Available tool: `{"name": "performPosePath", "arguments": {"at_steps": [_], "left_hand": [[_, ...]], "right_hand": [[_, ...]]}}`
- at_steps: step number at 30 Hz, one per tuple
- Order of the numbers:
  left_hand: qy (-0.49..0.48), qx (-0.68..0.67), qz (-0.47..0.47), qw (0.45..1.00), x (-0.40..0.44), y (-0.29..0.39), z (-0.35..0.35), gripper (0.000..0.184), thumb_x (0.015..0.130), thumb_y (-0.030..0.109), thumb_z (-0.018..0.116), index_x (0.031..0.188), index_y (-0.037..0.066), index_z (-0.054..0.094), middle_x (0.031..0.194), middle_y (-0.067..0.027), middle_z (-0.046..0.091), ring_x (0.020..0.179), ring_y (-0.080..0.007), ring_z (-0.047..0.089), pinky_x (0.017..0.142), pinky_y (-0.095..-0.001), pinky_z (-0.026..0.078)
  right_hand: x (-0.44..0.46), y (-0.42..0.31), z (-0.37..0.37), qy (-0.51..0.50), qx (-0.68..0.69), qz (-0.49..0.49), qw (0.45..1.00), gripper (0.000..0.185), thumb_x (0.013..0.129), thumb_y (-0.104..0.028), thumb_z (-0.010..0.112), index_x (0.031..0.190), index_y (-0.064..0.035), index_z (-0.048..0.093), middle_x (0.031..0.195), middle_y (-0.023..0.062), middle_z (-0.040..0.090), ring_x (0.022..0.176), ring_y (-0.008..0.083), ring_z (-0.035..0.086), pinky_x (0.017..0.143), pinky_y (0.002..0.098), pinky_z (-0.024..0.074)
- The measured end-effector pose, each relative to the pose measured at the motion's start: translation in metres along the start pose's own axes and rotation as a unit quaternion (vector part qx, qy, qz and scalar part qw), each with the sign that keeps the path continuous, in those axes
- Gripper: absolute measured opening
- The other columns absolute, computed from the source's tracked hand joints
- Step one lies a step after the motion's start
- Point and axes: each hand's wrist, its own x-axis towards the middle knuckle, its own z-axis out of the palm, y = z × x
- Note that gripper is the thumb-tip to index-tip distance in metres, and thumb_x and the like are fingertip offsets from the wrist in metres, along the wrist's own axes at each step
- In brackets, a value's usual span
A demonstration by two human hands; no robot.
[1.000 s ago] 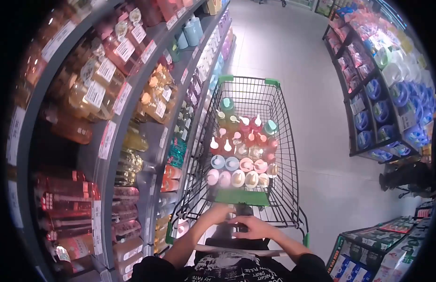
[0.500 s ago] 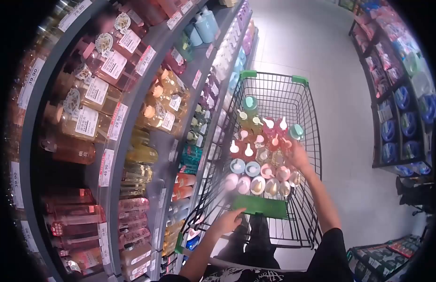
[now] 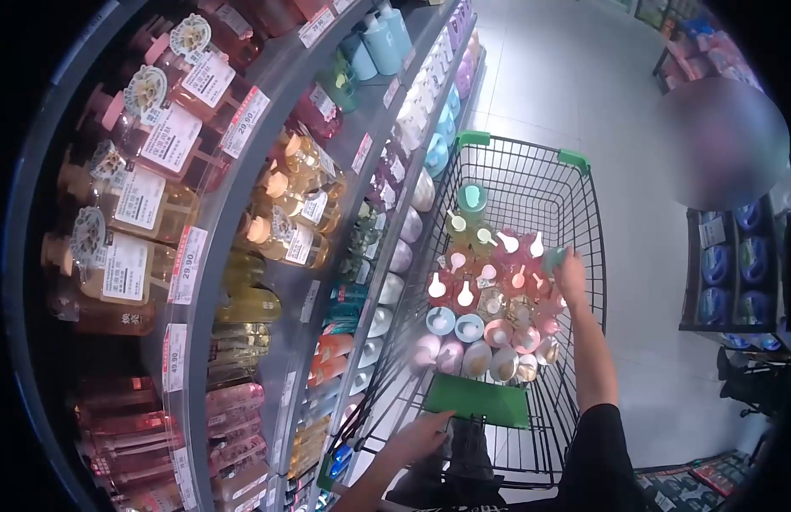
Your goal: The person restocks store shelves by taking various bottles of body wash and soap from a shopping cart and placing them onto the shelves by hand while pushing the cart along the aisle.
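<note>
A metal shopping cart [image 3: 596, 213] with green corners stands before me, holding rows of pump-top bottles. My right hand [image 3: 570, 277] is at the cart's right side, its fingers closed around a green bottle [image 3: 552, 259]. Close to it are pink bottles with white pumps [image 3: 508, 244]. My left hand [image 3: 421, 437] is low by the cart's near end, fingers loosely stretched, the tips at the edge of the green panel [image 3: 479, 399]. Blue-topped bottles [image 3: 469, 328] and several pale, rounded bottles [image 3: 476, 360] stand in the rows nearest me.
On the left, a long shelf [image 3: 242, 183] carries amber bottles [image 3: 295, 243], pink bottles [image 3: 169, 141] and price tags. A pale tiled aisle floor [image 3: 549, 68] runs ahead. To the right stands a dark rack with blue packages [image 3: 715, 264]. A blurred round patch covers part of the upper right.
My right hand has moved from just below the green bottle to its right side and now closes on it. The cart appears farther right and lower; my left hand is lower.
</note>
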Motion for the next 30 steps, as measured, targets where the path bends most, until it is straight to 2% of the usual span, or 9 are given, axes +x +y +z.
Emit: {"name": "performPosePath", "arguments": {"at_steps": [7,11,13,18,23,25,28,29,30], "left_hand": [[0.042,-0.007,0.039,0.998,0.019,-0.003,-0.004,0.055,0.091,0.016,0.058,0.142,0.007,0.041,0.13,-0.0258,0.055,0.116,-0.0431,0.056,0.098,-0.049,0.046],[0.006,0.007,-0.034,0.999,0.032,0.0,-0.01,0.052,0.091,0.013,0.057,0.14,0.004,0.042,0.128,-0.0254,0.056,0.115,-0.0415,0.057,0.098,-0.048,0.047],[-0.039,0.0,-0.068,0.997,0.051,0.003,-0.02,0.05,0.091,0.012,0.056,0.138,0.004,0.044,0.124,-0.0254,0.058,0.112,-0.0398,0.059,0.094,-0.0474,0.049],[0.052,0.068,0.057,0.995,0.059,0.022,-0.05,0.041,0.091,0.01,0.053,0.131,0.002,0.051,0.111,-0.0257,0.063,0.099,-0.0386,0.064,0.081,-0.0462,0.051],[0.201,0.047,0.225,0.952,0.092,0.054,-0.08,0.058,0.084,0.015,0.071,0.136,0.003,0.048,0.128,-0.0237,0.057,0.118,-0.0407,0.056,0.098,-0.0442,0.047],[0.253,0.033,0.256,0.932,0.093,0.102,-0.108,0.078,0.079,0.022,0.08,0.143,0.003,0.04,0.137,-0.0242,0.05,0.128,-0.0392,0.049,0.107,-0.0435,0.041],[0.243,-0.077,0.27,0.929,0.102,0.163,-0.141,0.097,0.068,0.027,0.089,0.145,0.003,0.035,0.138,-0.0201,0.049,0.127,-0.0327,0.05,0.106,-0.0418,0.041],[0.232,-0.113,0.267,0.929,0.109,0.176,-0.148,0.098,0.067,0.026,0.09,0.145,0.003,0.035,0.136,-0.019,0.05,0.126,-0.032,0.051,0.105,-0.0411,0.041],[0.221,-0.149,0.265,0.927,0.114,0.186,-0.154,0.1,0.065,0.025,0.09,0.146,0.003,0.035,0.134,-0.0179,0.052,0.124,-0.0312,0.052,0.104,-0.0405,0.042]], "right_hand": [[0.02,-0.007,-0.011,0.0,0.027,0.016,0.999,0.043,0.08,-0.025,0.074,0.106,0.0021,0.054,0.091,0.0248,0.067,0.087,0.0446,0.065,0.075,0.0509,0.0518],[0.026,-0.008,-0.038,0.022,0.023,-0.006,0.999,0.039,0.077,-0.023,0.075,0.102,0.0001,0.057,0.089,0.0233,0.067,0.084,0.0425,0.066,0.073,0.0494,0.0517],[0.028,-0.03,-0.085,0.019,-0.005,-0.053,0.998,0.041,0.075,-0.022,0.076,0.104,-0.0004,0.057,0.089,0.0229,0.068,0.084,0.0421,0.066,0.074,0.0481,0.0523],[0.012,-0.093,-0.222,0.027,0.04,-0.141,0.989,0.042,0.071,-0.025,0.08,0.1,-0.0012,0.06,0.084,0.0223,0.067,0.082,0.0432,0.065,0.073,0.047,0.0537],[-0.029,-0.171,-0.335,0.002,0.087,-0.226,0.97,0.038,0.069,-0.025,0.077,0.094,-0.0001,0.064,0.082,0.0205,0.067,0.075,0.0357,0.067,0.071,0.0419,0.054],[-0.05,-0.207,-0.355,0.006,0.116,-0.237,0.965,0.037,0.068,-0.026,0.076,0.088,0.0017,0.064,0.075,0.0179,0.066,0.068,0.0297,0.067,0.066,0.0388,0.0534],[-0.066,-0.245,-0.358,0.006,0.137,-0.253,0.958,0.038,0.067,-0.027,0.077,0.085,0.0027,0.064,0.068,0.0161,0.065,0.062,0.0274,0.066,0.062,0.0375,0.0532],[-0.071,-0.258,-0.356,-0.009,0.131,-0.233,0.964,0.038,0.067,-0.027,0.078,0.082,0.0052,0.067,0.067,0.0126,0.064,0.061,0.016,0.063,0.061,0.0321,0.0524],[-0.079,-0.272,-0.351,-0.035,0.198,-0.207,0.957,0.039,0.066,-0.028,0.078,0.083,0.005,0.067,0.066,0.0127,0.064,0.061,0.0152,0.062,0.06,0.0322,0.0524]]}}
